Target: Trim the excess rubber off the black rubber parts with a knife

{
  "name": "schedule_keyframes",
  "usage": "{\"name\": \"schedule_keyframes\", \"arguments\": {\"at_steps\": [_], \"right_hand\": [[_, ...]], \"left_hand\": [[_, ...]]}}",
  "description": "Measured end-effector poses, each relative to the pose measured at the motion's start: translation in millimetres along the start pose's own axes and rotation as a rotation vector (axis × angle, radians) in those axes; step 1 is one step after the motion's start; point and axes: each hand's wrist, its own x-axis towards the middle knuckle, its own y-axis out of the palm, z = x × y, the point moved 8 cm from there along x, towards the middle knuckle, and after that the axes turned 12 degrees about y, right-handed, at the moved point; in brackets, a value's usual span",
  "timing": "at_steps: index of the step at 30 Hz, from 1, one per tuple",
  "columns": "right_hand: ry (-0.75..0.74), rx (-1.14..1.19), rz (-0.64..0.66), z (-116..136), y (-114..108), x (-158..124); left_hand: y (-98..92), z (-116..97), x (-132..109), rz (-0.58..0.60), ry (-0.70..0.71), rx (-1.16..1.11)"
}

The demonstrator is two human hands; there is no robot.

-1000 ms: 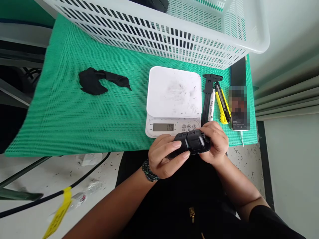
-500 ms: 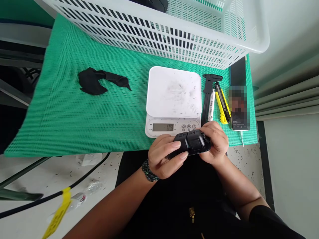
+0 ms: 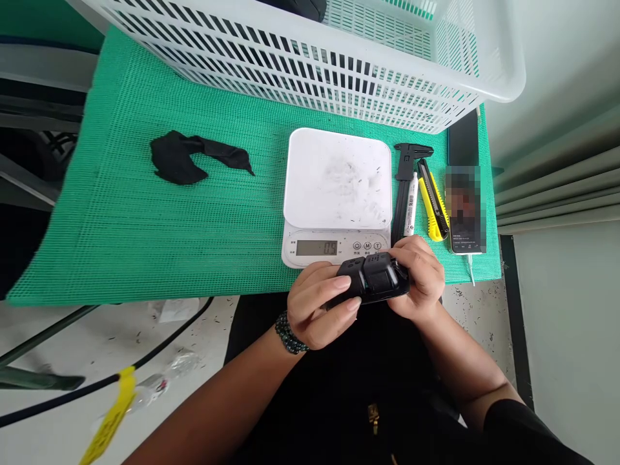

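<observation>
One black moulded plastic piece is held at the near edge of the green mesh-covered surface, just in front of the white digital scale. Its left end is clamped in the grip of the left hand; its right end is pinched in the grip of the right hand. Toward the right edge are laid a black caliper, white marker, yellow utility knife and phone. Black cloth is spread toward the far left corner. The far edge is lined by a white slatted basket.
</observation>
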Motion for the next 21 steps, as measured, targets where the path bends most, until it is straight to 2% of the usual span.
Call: {"name": "schedule_keyframes", "arguments": {"at_steps": [1, 3, 8, 21], "right_hand": [[0.0, 0.003, -0.001, 0, 0, 0], [0.0, 0.01, -0.004, 0, 0, 0], [-0.001, 0.03, 0.005, -1, 0, 1], [0.001, 0.014, -0.018, 0, -1, 1]], "left_hand": [[-8.9, -9, 8, -0.114, 0.117, 0.008], [-13.3, -16, 21, -0.159, 0.199, 0.012], [-14.0, -16, 36, -0.078, 0.175, -0.025], [-16.5, -19, 40, -0.175, 0.189, -0.013]]}}
